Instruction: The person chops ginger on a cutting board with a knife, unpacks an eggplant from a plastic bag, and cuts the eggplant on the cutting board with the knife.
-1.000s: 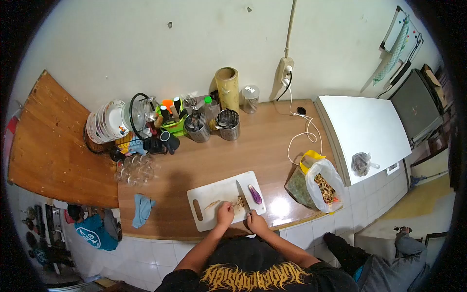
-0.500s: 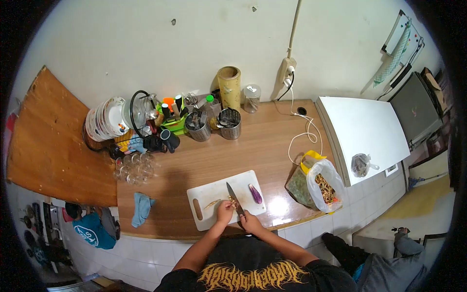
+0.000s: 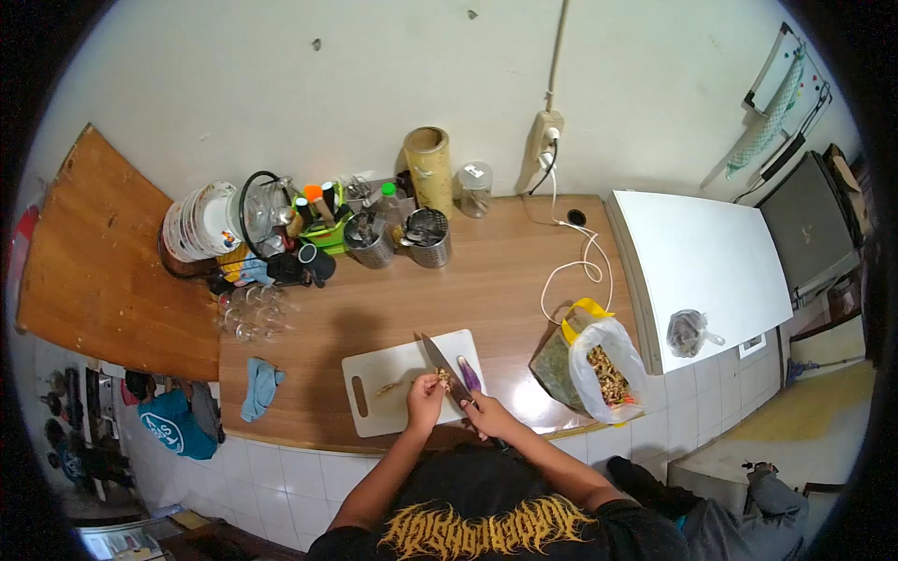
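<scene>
A knife (image 3: 440, 361) angles up and left over the white cutting board (image 3: 374, 418), with my right hand (image 3: 484, 416) wrapped round it near the handle. My left hand (image 3: 427, 402) is closed beside the blade, its fingertips at small brown chopped pieces (image 3: 443, 376). Whether the pieces lie on the blade or between the fingers is too small to tell. A purple eggplant (image 3: 469, 374) lies on the board, right of the knife. Pale thin strips (image 3: 387, 388) lie on the board to the left of my left hand.
A plastic bag of brown pieces (image 3: 608, 374) stands at the table's right. A blue cloth (image 3: 261, 388) lies left. Behind are glasses (image 3: 253, 313), a dish rack with plates (image 3: 201, 222) and utensil holders (image 3: 427, 237). Other people (image 3: 178, 423) are at lower left and lower right.
The knife has shifted left and tilted further left, with my right hand moving round its handle. My left hand has risen slightly beside the blade. The whole view has shifted a little.
</scene>
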`<state>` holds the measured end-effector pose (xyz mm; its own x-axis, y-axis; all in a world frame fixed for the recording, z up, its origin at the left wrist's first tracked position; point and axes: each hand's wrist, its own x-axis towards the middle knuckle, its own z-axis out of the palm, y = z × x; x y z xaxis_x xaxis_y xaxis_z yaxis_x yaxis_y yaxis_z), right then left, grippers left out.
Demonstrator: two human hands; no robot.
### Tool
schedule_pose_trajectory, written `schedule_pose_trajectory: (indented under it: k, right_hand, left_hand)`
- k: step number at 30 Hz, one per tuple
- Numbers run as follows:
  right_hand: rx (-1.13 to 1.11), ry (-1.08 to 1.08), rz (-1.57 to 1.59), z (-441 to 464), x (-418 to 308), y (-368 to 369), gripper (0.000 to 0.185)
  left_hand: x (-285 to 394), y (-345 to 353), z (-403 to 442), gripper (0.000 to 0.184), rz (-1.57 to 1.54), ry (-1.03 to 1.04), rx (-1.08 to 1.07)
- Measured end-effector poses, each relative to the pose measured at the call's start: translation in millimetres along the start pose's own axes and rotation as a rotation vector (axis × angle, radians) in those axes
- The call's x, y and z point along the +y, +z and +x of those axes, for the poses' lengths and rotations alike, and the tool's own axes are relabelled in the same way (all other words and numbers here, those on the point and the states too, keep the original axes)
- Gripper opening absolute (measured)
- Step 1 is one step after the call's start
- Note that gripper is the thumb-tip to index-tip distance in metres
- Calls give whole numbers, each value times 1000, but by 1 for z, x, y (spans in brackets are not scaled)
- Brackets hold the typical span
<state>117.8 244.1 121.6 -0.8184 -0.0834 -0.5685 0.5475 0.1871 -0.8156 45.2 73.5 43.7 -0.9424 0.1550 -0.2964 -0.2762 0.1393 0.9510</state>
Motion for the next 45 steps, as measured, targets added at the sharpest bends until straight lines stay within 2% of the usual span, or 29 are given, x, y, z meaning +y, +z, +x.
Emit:
schedule_pose_trajectory:
  k: [3,6,8,11,13,16,17,18,19,20,21,22,25,27,28,30,34,36,38,41,45]
  right_hand:
    - [23,-36,-13,-25,2,-45,31]
    - [75,-68,8,-59,8,-93,31]
    - [153,-131,-10,-86,13,-127,27]
    - [224,-52,17,-127,19,-176,29]
    - [293,-44,-44,-141,47,-200,29]
    - [533,-228,-160,-159,77,-225,27]
    - [533,-225,-157,-162,85,-232,27]
    - [565,-164,-286,-164,93,-239,26]
    - [593,-105,-414,-166,99,-245,25]
    - [589,-109,-414,-167,105,-250,25]
    - [655,-182,-476,-167,109,-254,25]
    - [720,-258,-536,-167,113,-257,24]
    - [698,-276,-533,-167,122,-265,21]
    - [717,-316,-519,-163,128,-267,19]
    - [745,-352,-507,-161,131,-268,18]
    - [722,-338,-510,-161,136,-271,18]
    - [735,-267,-525,-161,131,-274,20]
    - [781,-314,-546,-157,130,-273,20]
    - [821,-366,-568,-150,128,-271,21]
    - [760,-362,-523,-134,118,-267,22]
    - [715,-467,-570,-110,96,-266,20]
  left_hand:
    - [27,44,-10,16,-135,28,-3]
    - [59,99,-22,18,-154,-13,-77]
    - [79,139,-27,20,-91,-7,-141]
    - [91,202,-35,23,-28,2,-239]
    - [100,239,-40,24,-63,81,-316]
    - [107,279,-50,22,-26,130,-385]
    - [108,288,-51,20,19,160,-419]
    - [117,294,-54,18,148,323,-402]
    - [119,296,-54,18,149,321,-400]
    - [122,296,-51,20,272,393,-444]
    - [125,296,-49,22,397,464,-485]
    - [128,298,-48,22,403,463,-476]
    - [134,299,-50,23,571,415,-446]
    - [140,298,-47,23,589,549,-317]
    - [144,301,-46,23,592,545,-311]
    - [151,309,-42,24,635,769,122]
    - [119,293,-14,25,739,652,35]
    - [118,287,-4,20,808,413,-76]
    - [127,280,0,18,782,437,-41]
    - [138,264,9,14,748,458,46]
    - [141,237,19,11,649,424,134]
